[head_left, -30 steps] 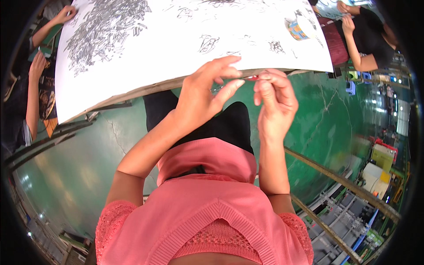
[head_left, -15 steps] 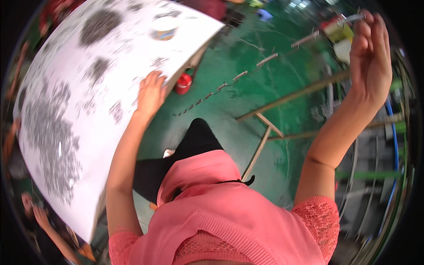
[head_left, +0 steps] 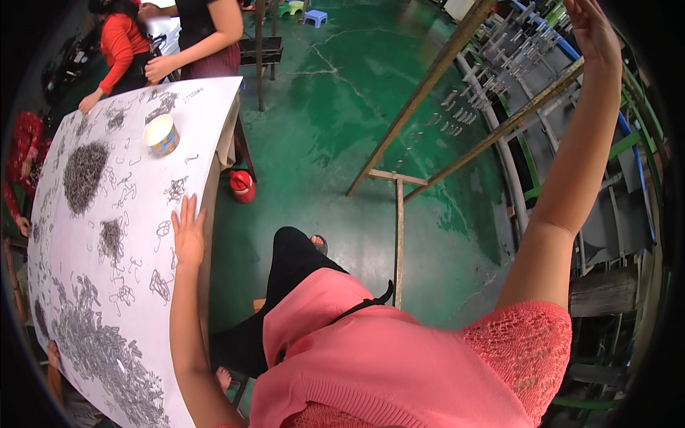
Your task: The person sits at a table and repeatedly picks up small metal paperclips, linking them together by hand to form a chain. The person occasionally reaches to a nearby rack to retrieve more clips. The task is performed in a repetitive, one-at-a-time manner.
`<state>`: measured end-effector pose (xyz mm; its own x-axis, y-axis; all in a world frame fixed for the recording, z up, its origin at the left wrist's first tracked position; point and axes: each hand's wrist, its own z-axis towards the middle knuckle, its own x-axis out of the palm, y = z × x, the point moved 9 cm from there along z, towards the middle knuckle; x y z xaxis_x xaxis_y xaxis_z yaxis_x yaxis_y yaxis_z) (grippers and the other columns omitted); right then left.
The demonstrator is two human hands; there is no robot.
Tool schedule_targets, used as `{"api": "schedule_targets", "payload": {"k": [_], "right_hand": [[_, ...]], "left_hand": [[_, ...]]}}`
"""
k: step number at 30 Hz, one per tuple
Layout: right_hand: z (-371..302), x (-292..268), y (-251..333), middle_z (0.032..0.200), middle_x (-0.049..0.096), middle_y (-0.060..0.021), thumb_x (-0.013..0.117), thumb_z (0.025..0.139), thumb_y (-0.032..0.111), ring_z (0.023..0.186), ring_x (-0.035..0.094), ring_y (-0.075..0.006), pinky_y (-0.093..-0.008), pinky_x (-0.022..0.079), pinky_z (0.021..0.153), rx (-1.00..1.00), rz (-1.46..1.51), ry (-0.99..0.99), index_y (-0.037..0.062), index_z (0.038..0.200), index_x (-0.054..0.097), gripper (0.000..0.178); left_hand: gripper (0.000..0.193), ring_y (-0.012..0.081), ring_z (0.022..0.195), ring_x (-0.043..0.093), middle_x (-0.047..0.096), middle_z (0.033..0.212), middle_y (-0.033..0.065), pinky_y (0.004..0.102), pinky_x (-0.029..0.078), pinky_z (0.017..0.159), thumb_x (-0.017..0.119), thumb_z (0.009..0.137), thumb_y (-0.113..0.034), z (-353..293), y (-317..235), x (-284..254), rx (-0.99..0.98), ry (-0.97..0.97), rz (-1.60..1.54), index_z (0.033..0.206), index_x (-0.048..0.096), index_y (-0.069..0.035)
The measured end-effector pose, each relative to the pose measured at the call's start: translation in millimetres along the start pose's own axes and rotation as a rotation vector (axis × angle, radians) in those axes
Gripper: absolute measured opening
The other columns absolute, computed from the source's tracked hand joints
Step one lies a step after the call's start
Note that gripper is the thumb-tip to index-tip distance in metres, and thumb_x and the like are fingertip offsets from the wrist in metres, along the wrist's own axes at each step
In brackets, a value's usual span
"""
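My left hand (head_left: 188, 232) lies flat on the near edge of a white tabletop (head_left: 146, 235), its fingers stretched out. Beside it are small tangles of bent wire hooks (head_left: 160, 284). A large heap of short grey metal pieces (head_left: 103, 342) spreads over the table's near part, and a dark round pile of small metal parts (head_left: 85, 175) sits farther off. My right hand (head_left: 594, 32) is raised at the far right, by a rack where strings of small metal pieces (head_left: 517, 60) hang. Its fingertips are cut off by the picture's upper edge, so what they hold is hidden.
A paper tub (head_left: 161, 135) stands on the table. Below its edge sits a red container (head_left: 242, 185) on the green floor. A wooden frame (head_left: 399, 235) rises in front of me. Co-workers (head_left: 207, 36) stand at the table's far end, and others sit along its left side.
My right hand, which held the end of a long chain of metal pieces, has moved up to the picture's edge. That stretched chain no longer shows. My view has turned; my left hand stays on the table.
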<state>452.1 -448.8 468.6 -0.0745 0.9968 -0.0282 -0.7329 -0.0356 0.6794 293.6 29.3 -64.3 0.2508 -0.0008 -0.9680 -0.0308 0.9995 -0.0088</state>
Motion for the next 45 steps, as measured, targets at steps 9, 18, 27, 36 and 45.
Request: {"api": "schedule_targets", "payload": {"k": [9,18,27,36,45], "right_hand": [[84,-202,-38,0.108,0.064,-0.0083,0.058,0.09,0.012,0.095,0.064,-0.013,-0.0175,0.054,0.076,0.115,-0.184,-0.256,-0.0006,0.119,0.056,0.031],[112,-309,-41,0.103,0.065,-0.013,0.059,0.089,0.007,0.089,0.065,-0.0178,-0.0211,0.056,0.075,0.16,-0.227,-0.413,-0.0018,0.113,0.059,0.026],[118,-316,-29,0.095,0.065,-0.0144,0.061,0.085,-0.002,0.083,0.067,-0.023,-0.0243,0.059,0.069,0.013,-0.215,-0.573,-0.0063,0.104,0.061,0.02],[156,-304,-25,0.089,0.065,-0.0176,0.063,0.082,-0.005,0.077,0.068,-0.0251,-0.0276,0.059,0.062,-0.089,-0.237,-0.613,-0.0074,0.099,0.059,0.018],[169,-297,-44,0.09,0.066,-0.0157,0.067,0.08,-0.001,0.078,0.068,-0.0228,-0.0259,0.059,0.064,-0.076,-0.236,-0.584,-0.0065,0.101,0.059,0.023]], "left_hand": [[0.033,0.0289,0.139,0.021,0.03,0.146,0.011,0.0545,0.019,0.11,0.05,0.077,0.004,4,-7,-5,-0.012,-0.03,-0.022,0.108,0.059,-0.002],[0.018,0.0313,0.139,0.02,0.029,0.147,0.0147,0.0545,0.015,0.111,0.053,0.074,0.004,4,-6,-2,-0.005,-0.024,0.013,0.089,0.059,-0.001],[0.015,0.0329,0.139,0.02,0.03,0.146,0.0174,0.0556,0.013,0.112,0.056,0.067,0.009,5,-11,-4,-0.017,0.033,0.006,0.078,0.055,-0.002],[0.006,0.0324,0.139,0.019,0.031,0.145,0.0161,0.0556,0.013,0.112,0.053,0.074,0.002,6,-10,-3,-0.023,0.034,0.088,0.077,0.056,-0.002],[0.008,0.0316,0.139,0.018,0.031,0.146,0.0143,0.0546,0.012,0.112,0.049,0.082,-0.002,1,-9,-1,-0.015,0.016,0.137,0.079,0.056,-0.001]]}}
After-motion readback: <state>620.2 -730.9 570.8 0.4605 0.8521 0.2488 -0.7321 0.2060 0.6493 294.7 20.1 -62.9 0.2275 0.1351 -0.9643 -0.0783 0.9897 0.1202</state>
